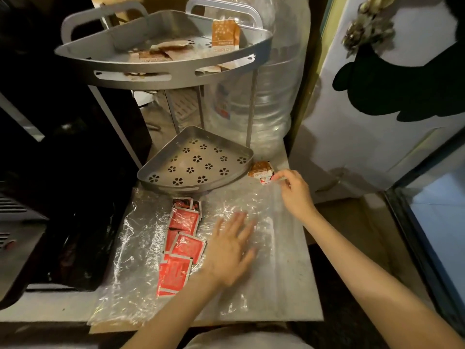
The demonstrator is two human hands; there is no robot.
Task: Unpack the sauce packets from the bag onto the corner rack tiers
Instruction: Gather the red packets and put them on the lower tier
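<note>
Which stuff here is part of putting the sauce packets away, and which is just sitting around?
Part of the job:
clear plastic bag
red sauce packets
orange sauce packets, pinched by the right hand
left hand, flat on the bag
top rack tier
bottom rack tier

Just sitting around:
big water bottle
fridge door

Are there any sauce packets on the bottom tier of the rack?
No, the bottom tier shows only its bare perforated floor.

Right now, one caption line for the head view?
Left hand flattens clear bag of red packets; right hand pinches orange packets.
</note>
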